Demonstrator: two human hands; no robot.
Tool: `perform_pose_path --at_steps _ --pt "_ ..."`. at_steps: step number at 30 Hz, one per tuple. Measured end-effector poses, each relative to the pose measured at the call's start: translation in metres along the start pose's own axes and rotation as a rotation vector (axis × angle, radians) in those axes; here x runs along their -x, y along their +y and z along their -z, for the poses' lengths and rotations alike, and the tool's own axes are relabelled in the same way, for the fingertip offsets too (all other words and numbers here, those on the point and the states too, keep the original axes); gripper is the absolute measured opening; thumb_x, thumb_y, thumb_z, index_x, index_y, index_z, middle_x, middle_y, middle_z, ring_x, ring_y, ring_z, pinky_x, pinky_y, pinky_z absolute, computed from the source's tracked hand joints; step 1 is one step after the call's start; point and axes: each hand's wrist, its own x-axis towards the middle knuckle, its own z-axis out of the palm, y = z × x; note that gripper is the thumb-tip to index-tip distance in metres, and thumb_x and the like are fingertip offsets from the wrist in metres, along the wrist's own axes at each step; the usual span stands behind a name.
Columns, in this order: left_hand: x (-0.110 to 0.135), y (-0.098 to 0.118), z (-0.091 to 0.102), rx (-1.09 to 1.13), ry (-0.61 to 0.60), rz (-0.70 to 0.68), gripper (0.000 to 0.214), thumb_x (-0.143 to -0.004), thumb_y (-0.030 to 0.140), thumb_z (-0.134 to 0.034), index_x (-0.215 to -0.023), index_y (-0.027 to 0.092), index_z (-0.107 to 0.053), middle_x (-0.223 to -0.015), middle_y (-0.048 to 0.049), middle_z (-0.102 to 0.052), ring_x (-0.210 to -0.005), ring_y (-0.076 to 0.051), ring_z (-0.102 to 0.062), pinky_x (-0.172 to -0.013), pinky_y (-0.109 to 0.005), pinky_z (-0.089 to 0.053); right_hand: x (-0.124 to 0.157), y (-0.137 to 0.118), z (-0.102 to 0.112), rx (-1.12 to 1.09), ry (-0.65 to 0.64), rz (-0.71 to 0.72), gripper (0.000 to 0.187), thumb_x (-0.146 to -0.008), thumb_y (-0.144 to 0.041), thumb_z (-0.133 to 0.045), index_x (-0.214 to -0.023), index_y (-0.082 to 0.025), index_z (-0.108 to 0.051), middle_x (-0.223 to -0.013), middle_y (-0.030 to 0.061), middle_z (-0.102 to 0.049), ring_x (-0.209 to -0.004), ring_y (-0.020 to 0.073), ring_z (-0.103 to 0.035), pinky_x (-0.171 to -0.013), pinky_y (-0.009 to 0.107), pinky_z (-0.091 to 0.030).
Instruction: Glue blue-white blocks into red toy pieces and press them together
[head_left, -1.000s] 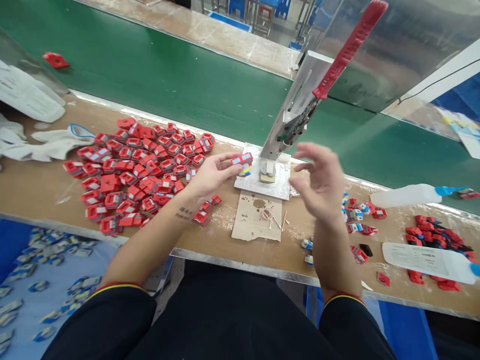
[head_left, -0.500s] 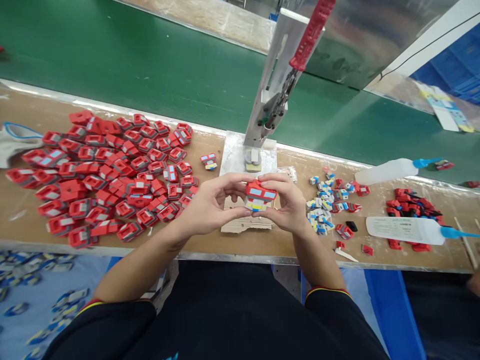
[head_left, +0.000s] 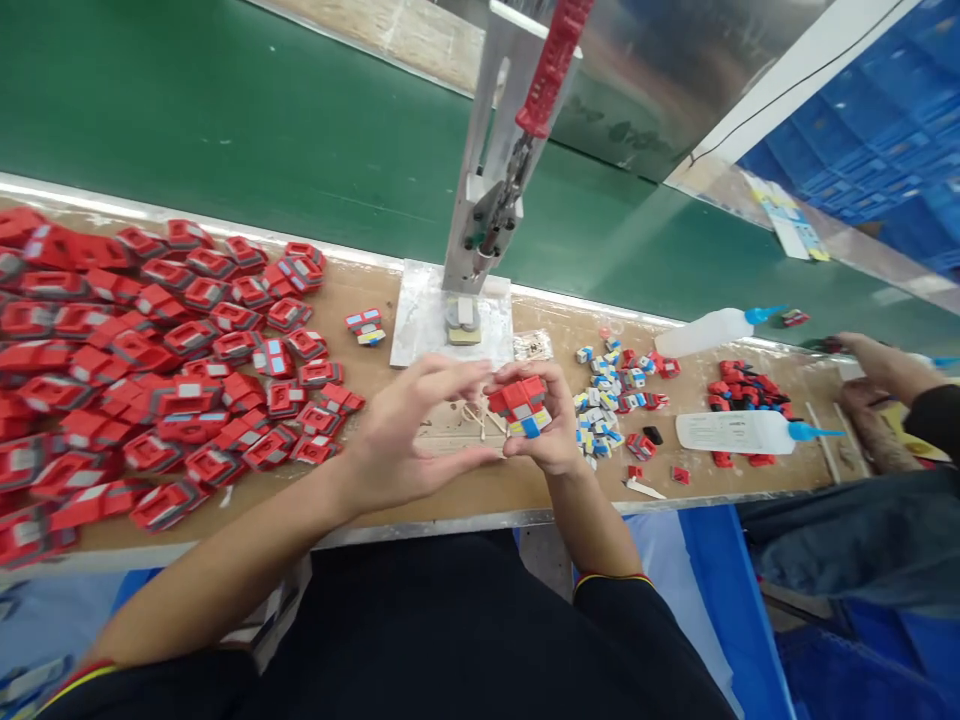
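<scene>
**Inspector:** Position of the red toy piece?

**Assistant:** Held above the tabletop, just in front of the hand press. The right hand has its grip closed around the piece, red body up, yellow and blue parts facing down and outward. That attitude likely keeps the joint faces visible for checking.

**Inspector:** The left hand?

**Assistant:** Grip open, holding nothing; fingertips spread just left of the piece, apparently to steady or adjust it.

**Inspector:** Surroundings?

**Assistant:** A large heap of red parts lies left of the press, within reach of the left hand. Small blue and white parts and a glue bottle lie right of the press. Another person's hands work further right, well apart.
</scene>
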Motion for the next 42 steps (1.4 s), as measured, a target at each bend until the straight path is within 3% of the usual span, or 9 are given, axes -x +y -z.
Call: perform_pose_path --at_steps 3,6,11,17,23,27,32,36,42 --pt "0.005 -0.02 0.025 -0.122 0.061 -0.006 0.065 -0.087 0.044 -0.089 -0.145 0.038 -0.061 -0.111 -0.0037 -0.072 -0.095 -0.024 -0.071 -0.084 -0.041 -0.064 0.004 0.005 0.01 -0.056 0.002 -0.029 0.081 -0.057 -0.062 -0.105 -0.119 -0.035 -0.062 -0.116 0.0036 -0.071 -0.094 0.0245 -0.08 -0.095 0.048 -0.069" --pt "0.009 -0.044 0.056 -0.314 0.049 0.161 0.068 -0.088 0.059 -0.08 -0.149 0.039 -0.058 -0.116 -0.0029 -0.07 -0.092 -0.024 -0.071 -0.088 -0.046 -0.064 0.009 0.008 0.022 -0.05 0.024 -0.085 0.084 -0.053 -0.066 -0.105 -0.117 -0.035 -0.061 -0.108 0.0027 -0.07 -0.096 0.0269 -0.08 -0.095 0.05 -0.069" --pt "0.02 -0.075 0.095 -0.615 0.031 0.334 0.061 -0.095 0.071 -0.062 -0.15 0.045 -0.058 -0.123 -0.0007 -0.07 -0.119 -0.033 -0.069 -0.112 -0.06 -0.056 0.01 0.005 0.034 -0.013 0.052 -0.035 0.072 -0.061 -0.058 -0.102 -0.114 -0.036 -0.058 -0.104 0.001 -0.069 -0.095 0.0248 -0.078 -0.093 0.048 -0.069" --pt "0.021 -0.073 0.095 -0.607 0.048 0.363 0.056 -0.095 0.067 -0.062 -0.149 0.053 -0.058 -0.129 0.0012 -0.07 -0.125 -0.037 -0.067 -0.117 -0.062 -0.053 0.006 0.001 0.029 0.012 0.087 -0.143 0.077 -0.058 -0.066 -0.099 -0.111 -0.034 -0.055 -0.107 0.0046 -0.068 -0.106 0.0318 -0.078 -0.096 0.054 -0.067" --pt "0.016 -0.076 0.096 -0.759 -0.085 0.411 0.055 -0.097 0.056 -0.055 -0.144 0.027 -0.062 -0.131 -0.0096 -0.067 -0.119 -0.033 -0.07 -0.112 -0.053 -0.058 0.007 -0.006 0.043 0.214 0.163 -0.066 0.073 -0.065 -0.072 -0.093 -0.116 -0.032 -0.059 -0.105 0.0044 -0.072 -0.092 0.0277 -0.079 -0.082 0.046 -0.068" --pt "0.014 -0.091 0.101 -0.814 -0.311 0.481 0.066 -0.093 0.05 -0.062 -0.15 0.017 -0.057 -0.136 -0.0195 -0.068 -0.134 -0.041 -0.064 -0.116 -0.055 -0.053 -0.035 -0.002 0.107 0.541 0.208 -0.079 0.067 -0.07 -0.059 -0.093 -0.12 -0.03 -0.058 -0.106 0.0022 -0.073 -0.092 0.0235 -0.076 -0.084 0.041 -0.064" --pt "0.0 -0.109 0.093 -0.888 -0.396 0.556 0.072 -0.094 0.051 -0.06 -0.155 0.014 -0.054 -0.148 -0.0248 -0.066 -0.142 -0.048 -0.058 -0.118 -0.063 -0.045 -0.134 0.039 0.185 0.858 0.253 -0.397 0.069 -0.07 -0.038 -0.083 -0.13 -0.02 -0.054 -0.12 0.0127 -0.072 -0.094 0.0237 -0.074 -0.09 0.043 -0.063" --pt "-0.018 -0.123 0.085 -0.905 -0.461 0.569 0.06 -0.093 0.049 -0.06 -0.142 0.015 -0.064 -0.141 -0.0258 -0.07 -0.138 -0.049 -0.061 -0.115 -0.061 -0.045 -0.183 0.059 0.202 1.031 0.148 -0.492 0.057 -0.07 -0.024 -0.074 -0.125 -0.013 -0.066 -0.123 0.0171 -0.076 -0.097 0.0248 -0.074 -0.096 0.044 -0.063" --pt "-0.024 -0.136 0.084 -0.87 -0.496 0.488 0.033 -0.094 0.041 -0.06 -0.119 0.021 -0.067 -0.12 -0.0187 -0.077 -0.123 -0.042 -0.07 -0.106 -0.053 -0.053 -0.202 0.079 0.204 1.15 0.03 -0.439 0.044 -0.066 -0.013 -0.067 -0.108 -0.016 -0.082 -0.112 0.0104 -0.085 -0.109 0.0275 -0.073 -0.107 0.041 -0.057"
